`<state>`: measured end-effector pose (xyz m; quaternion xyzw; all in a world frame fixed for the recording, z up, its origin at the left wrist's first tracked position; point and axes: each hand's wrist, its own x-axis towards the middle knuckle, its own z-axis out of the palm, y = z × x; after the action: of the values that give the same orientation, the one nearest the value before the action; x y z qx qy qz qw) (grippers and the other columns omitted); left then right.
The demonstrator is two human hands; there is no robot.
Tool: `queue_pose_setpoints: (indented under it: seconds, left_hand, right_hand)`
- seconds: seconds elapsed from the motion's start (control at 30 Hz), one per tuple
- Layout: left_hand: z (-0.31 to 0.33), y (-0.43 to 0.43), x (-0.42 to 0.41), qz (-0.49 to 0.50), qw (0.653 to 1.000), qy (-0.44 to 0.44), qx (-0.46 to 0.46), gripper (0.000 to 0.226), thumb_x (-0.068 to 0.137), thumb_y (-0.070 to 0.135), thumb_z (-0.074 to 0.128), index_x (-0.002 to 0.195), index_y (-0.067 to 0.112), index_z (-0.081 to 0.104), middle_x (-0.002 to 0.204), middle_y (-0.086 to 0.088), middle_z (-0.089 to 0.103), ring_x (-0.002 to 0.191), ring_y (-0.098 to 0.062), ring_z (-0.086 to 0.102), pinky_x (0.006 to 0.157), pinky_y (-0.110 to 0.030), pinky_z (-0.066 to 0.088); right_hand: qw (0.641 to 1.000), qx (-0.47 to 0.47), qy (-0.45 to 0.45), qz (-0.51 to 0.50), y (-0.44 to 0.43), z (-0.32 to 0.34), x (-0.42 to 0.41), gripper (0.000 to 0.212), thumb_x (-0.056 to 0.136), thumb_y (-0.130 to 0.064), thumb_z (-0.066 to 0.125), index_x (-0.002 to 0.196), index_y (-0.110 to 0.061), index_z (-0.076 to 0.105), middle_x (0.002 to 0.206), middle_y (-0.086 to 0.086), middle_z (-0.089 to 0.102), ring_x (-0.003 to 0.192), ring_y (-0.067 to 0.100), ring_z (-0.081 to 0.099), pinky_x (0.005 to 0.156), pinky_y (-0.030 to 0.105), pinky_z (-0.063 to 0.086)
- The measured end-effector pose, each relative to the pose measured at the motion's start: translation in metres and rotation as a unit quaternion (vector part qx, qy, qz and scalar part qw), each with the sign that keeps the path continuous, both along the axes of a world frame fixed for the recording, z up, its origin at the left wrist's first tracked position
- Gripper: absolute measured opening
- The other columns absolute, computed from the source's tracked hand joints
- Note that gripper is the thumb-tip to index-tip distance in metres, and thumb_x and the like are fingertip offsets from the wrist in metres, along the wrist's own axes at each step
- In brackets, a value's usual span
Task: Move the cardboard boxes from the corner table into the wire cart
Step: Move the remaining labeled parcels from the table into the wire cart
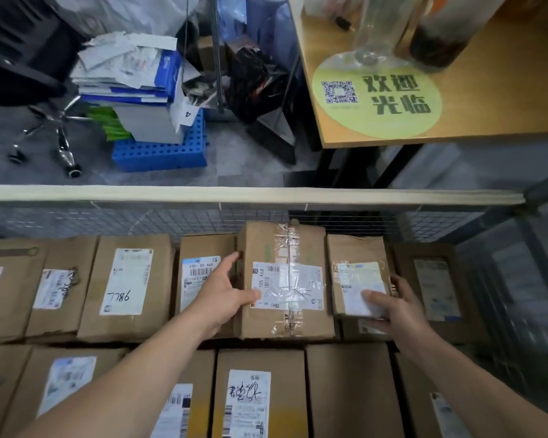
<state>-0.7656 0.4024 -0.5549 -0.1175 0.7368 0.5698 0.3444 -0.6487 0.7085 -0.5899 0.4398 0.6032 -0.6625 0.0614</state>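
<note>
The wire cart [178, 218] holds several brown cardboard boxes with white shipping labels, packed in two rows. My left hand [223, 290] grips the left edge of a taped box [285, 248] in the far row, thumb on its label. My right hand [393, 306] holds the smaller labelled box [355, 251] just right of it, thumb on top and fingers round its right side. The taped box stands a little higher than its neighbours. A box marked 7786 [125, 279] lies to the left.
A padded rail [234, 194] tops the cart's far side. Beyond it stand a wooden table [487, 99] with a green round sticker and glass jars, a blue crate [162, 151] stacked with papers, a black bag [253, 80] and an office chair base [54, 134].
</note>
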Motion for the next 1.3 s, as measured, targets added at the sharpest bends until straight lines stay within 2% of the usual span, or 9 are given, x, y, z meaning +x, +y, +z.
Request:
queue_pose_setpoints:
  seconds: [0.1,0.2,0.33,0.43,0.7,0.87,1.07,1.23,1.3]
  left_hand:
    - [0.003,0.001,-0.004,-0.02,0.999,0.027,-0.042,0.095,0.08,-0.001,0.08,0.157,0.023,0.029,0.136,0.004,0.059,0.099,0.003,0.06,0.075,-0.016,0.053]
    - [0.003,0.007,-0.001,-0.041,0.995,0.029,-0.081,0.095,0.083,0.006,0.08,0.159,0.025,0.026,0.145,0.0,0.055,0.119,-0.017,0.059,0.097,-0.036,0.053]
    - [-0.001,0.013,0.005,-0.071,0.986,0.057,-0.139,0.085,0.089,0.007,0.072,0.158,0.026,0.027,0.142,0.003,0.057,0.122,-0.015,0.055,0.097,-0.033,0.051]
    - [-0.001,0.008,0.004,-0.075,0.978,0.073,-0.179,0.078,0.091,0.004,0.066,0.157,0.025,0.03,0.142,0.001,0.058,0.125,-0.022,0.057,0.103,-0.043,0.051]
    - [0.006,-0.013,-0.001,-0.078,0.962,0.113,-0.238,0.079,0.092,0.0,0.064,0.158,0.026,0.028,0.146,0.0,0.055,0.13,-0.022,0.054,0.106,-0.04,0.049]
    - [0.005,-0.014,0.001,-0.09,0.954,0.133,-0.252,0.079,0.091,0.002,0.067,0.157,0.027,0.031,0.15,0.0,0.05,0.136,-0.022,0.047,0.11,-0.039,0.044]
    - [0.02,-0.018,0.003,-0.109,0.938,0.153,-0.292,0.076,0.092,0.009,0.067,0.157,0.023,0.029,0.159,-0.003,0.036,0.143,-0.023,0.038,0.114,-0.034,0.032]
    - [0.063,-0.017,0.008,-0.133,0.927,0.192,-0.292,0.07,0.094,0.02,0.067,0.155,0.024,0.033,0.159,0.0,0.035,0.142,-0.021,0.039,0.112,-0.033,0.033]
    - [0.088,-0.011,0.014,-0.155,0.922,0.216,-0.283,0.07,0.094,0.028,0.067,0.155,0.024,0.033,0.159,0.003,0.035,0.142,-0.019,0.039,0.111,-0.034,0.035]
  right_hand:
    - [1.0,-0.005,-0.006,-0.006,-0.004,-0.007,-0.002,0.06,0.083,-0.008,0.078,0.132,-0.032,0.052,0.114,0.006,0.073,0.097,0.03,0.074,0.084,0.053,0.06]
    - [1.0,-0.007,-0.009,-0.009,0.0,-0.006,-0.001,0.05,0.083,-0.006,0.077,0.12,-0.034,0.057,0.111,0.007,0.074,0.096,0.031,0.074,0.08,0.053,0.061]
    - [1.0,0.0,-0.001,0.011,0.004,-0.003,-0.005,0.047,0.083,-0.01,0.078,0.111,-0.041,0.057,0.106,0.004,0.075,0.091,0.027,0.076,0.073,0.047,0.062]
    - [1.0,-0.006,0.0,0.022,-0.002,-0.005,-0.013,0.049,0.085,-0.011,0.077,0.123,-0.035,0.056,0.109,0.004,0.075,0.095,0.028,0.075,0.084,0.051,0.06]
    - [0.999,0.001,-0.011,0.031,-0.023,-0.007,-0.022,0.058,0.083,-0.01,0.08,0.126,-0.036,0.052,0.105,0.0,0.076,0.085,0.02,0.077,0.064,0.033,0.061]
    - [0.995,0.051,-0.032,0.08,-0.02,-0.001,-0.02,0.035,0.09,-0.015,0.073,0.118,-0.034,0.064,0.109,-0.005,0.076,0.099,0.02,0.072,0.079,0.037,0.055]
    - [0.991,0.074,-0.033,0.106,-0.024,0.014,-0.015,0.036,0.096,-0.015,0.066,0.121,-0.04,0.068,0.101,-0.019,0.077,0.094,0.006,0.07,0.07,0.023,0.048]
    - [0.989,0.111,-0.06,0.079,-0.031,0.059,0.004,0.061,0.097,-0.024,0.067,0.153,-0.02,0.044,0.146,0.001,0.056,0.133,0.021,0.054,0.112,0.043,0.043]
    - [0.982,0.152,-0.062,0.092,-0.034,0.089,0.013,0.064,0.097,-0.03,0.067,0.154,-0.02,0.043,0.154,0.004,0.049,0.14,0.024,0.047,0.116,0.046,0.038]
